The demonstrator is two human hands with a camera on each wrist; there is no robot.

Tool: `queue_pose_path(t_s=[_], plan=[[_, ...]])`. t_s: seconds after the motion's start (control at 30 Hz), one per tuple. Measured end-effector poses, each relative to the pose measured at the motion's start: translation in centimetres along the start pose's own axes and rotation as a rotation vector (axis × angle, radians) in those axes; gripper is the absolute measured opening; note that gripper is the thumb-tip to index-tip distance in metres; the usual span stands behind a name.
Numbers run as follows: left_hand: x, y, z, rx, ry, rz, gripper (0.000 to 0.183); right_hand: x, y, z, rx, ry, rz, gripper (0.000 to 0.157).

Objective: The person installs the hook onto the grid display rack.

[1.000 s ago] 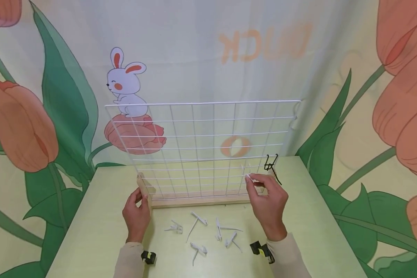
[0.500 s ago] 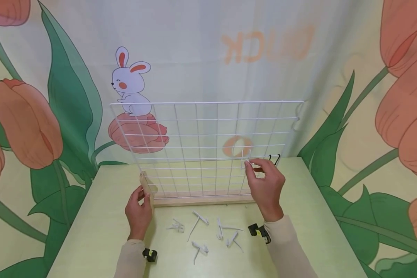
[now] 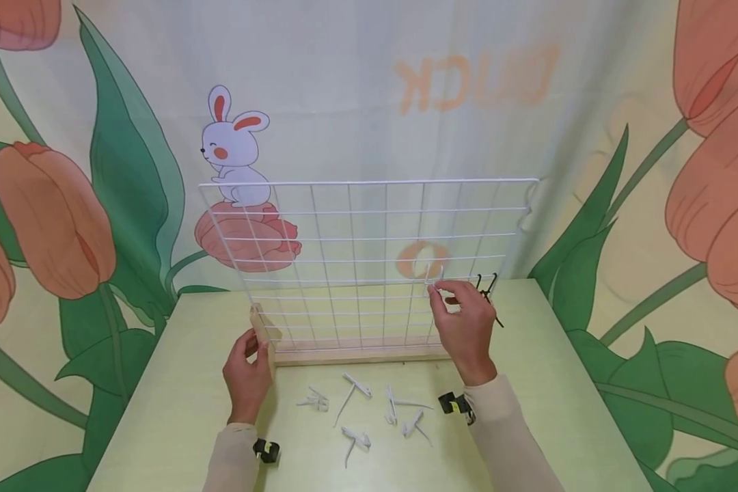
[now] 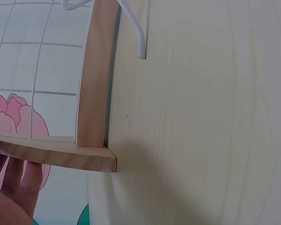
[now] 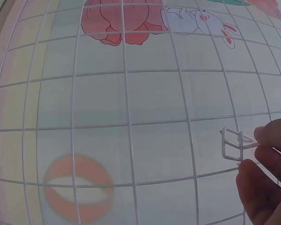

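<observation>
R hand [image 3: 464,328]: pinching white wire hook [image 5: 232,144] nr white wire grid [image 3: 385,237]
L hand [image 3: 247,376]: clamped on grid's pale wooden foot [image 4: 61,157]
Pale-green tabletop [image 3: 160,410]: 5 more white hooks [image 3: 357,438]

White wire hook [image 5: 241,146], pinched in right hand [image 3: 466,328], near white grid [image 3: 350,238] standing on wooden base [image 3: 359,358].

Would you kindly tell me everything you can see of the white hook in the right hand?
The white hook looks like coated wire or plastic. Its small boxy frame has a crossbar, and a thin stem leads from it to the right hand, which pinches it. In the head view, two prongs point upward. It is held up at the right half of the white wire grid; whether it touches the bars is unclear.
</observation>
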State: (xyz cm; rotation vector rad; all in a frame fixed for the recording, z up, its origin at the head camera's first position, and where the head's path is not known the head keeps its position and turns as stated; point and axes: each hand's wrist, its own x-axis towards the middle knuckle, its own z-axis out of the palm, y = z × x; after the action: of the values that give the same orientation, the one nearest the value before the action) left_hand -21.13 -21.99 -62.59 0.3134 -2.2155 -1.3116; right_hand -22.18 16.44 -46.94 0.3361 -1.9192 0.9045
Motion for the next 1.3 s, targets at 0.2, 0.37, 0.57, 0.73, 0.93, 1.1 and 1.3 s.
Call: queue_pose_path(t_s=[0.2,0.37,0.57,0.73,0.93,1.1,1.3], plan=[[-0.1,0.1,0.1,-0.01,0.004,-0.034,0.039,-0.6,0.2,-0.1,-0.04,-0.042,-0.021,0.008],[0.0,-0.1,0.3,-0.019,0.017,-0.021,0.039,-1.2,0.4,-0.3,-0.045,-0.051,-0.029,0.009],[-0.1,-0.1,0.3,0.003,0.034,-0.029,0.038,-2.0,0.6,-0.1,-0.06,-0.059,-0.038,0.009],[-0.2,0.0,0.3,0.007,0.035,-0.03,0.038,-2.5,0.7,-0.1,-0.065,-0.076,-0.037,0.012],[-0.2,0.0,0.3,-0.015,0.035,-0.005,0.036,-3.1,0.6,-0.4,-0.056,-0.082,-0.024,0.014],[-0.2,-0.1,0.3,-0.026,0.052,0.014,0.035,-3.7,0.6,-0.5,-0.049,-0.082,0.011,0.016],[-0.2,-0.1,0.4,-0.021,0.055,0.022,0.033,-4.6,0.4,-1.3,-0.049,-0.089,0.046,0.017]])
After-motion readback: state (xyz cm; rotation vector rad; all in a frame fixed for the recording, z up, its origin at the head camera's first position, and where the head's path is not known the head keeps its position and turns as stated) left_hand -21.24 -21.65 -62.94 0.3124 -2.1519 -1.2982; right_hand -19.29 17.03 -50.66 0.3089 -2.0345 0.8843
